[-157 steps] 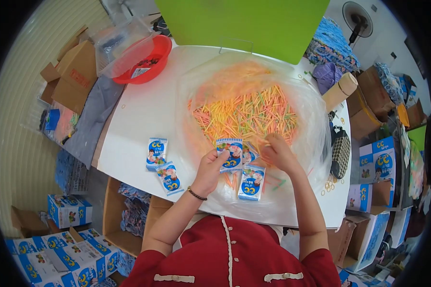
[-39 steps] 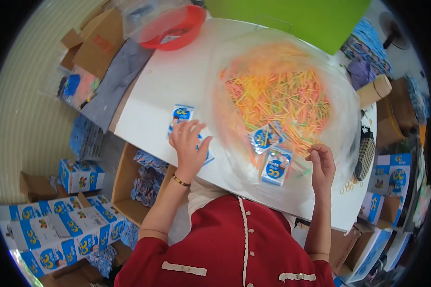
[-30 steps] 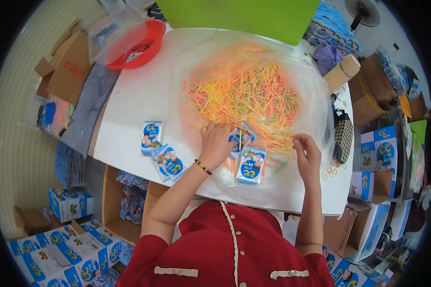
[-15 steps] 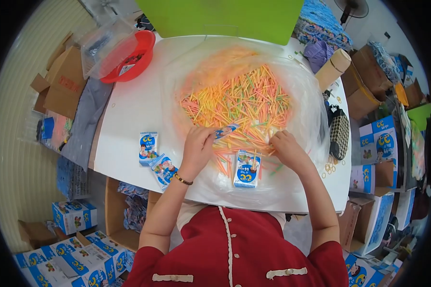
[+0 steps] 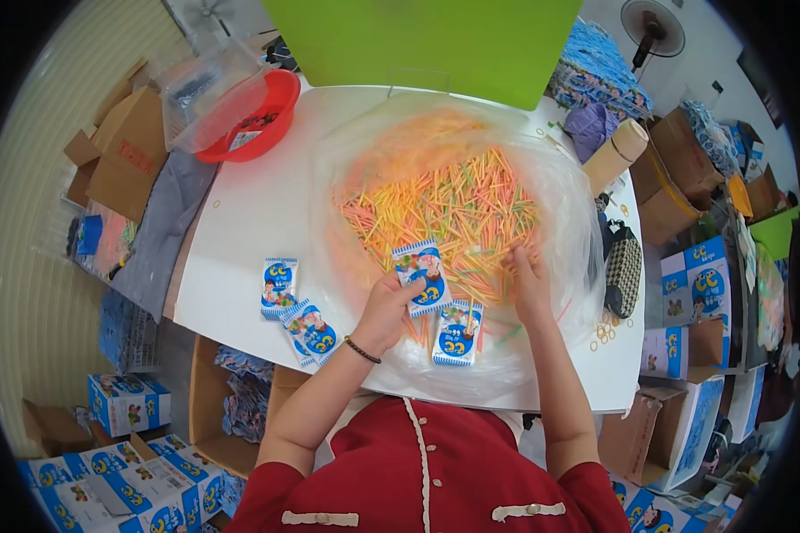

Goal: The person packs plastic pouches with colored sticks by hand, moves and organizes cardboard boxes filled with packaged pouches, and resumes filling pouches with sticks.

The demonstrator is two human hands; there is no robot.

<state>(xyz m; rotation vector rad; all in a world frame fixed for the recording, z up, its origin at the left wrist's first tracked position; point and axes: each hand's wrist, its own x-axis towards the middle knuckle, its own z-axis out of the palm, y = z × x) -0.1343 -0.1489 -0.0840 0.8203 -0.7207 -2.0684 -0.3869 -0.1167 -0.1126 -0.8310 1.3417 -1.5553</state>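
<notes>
My left hand (image 5: 389,306) grips a blue-and-white printed candy packet (image 5: 422,277) between thumb and fingers, its printed face turned up. The packet is over the near edge of a heap of thin colored sticks (image 5: 458,200), which lies in a large clear plastic bag (image 5: 567,191). At the heap's right side, my right hand (image 5: 533,282) has its fingertips drawn together; what they pinch, if anything, is hard to make out. A second packet (image 5: 455,345) rests on the bag's near part, with sticks at its top end. Two more packets (image 5: 279,286) (image 5: 311,332) lie left of my left hand.
A red basin (image 5: 280,133) with a clear plastic tub against it stands back left. A green panel (image 5: 418,44) rises behind the bag. On the right are a beige bottle (image 5: 615,155), a checkered pouch (image 5: 625,271) and rubber bands. Cartons (image 5: 129,404) surround the table.
My left hand has turned the packet from nearly edge-on to face up and brought it slightly nearer. My right hand has shifted a little and turned more upright beside the sticks.
</notes>
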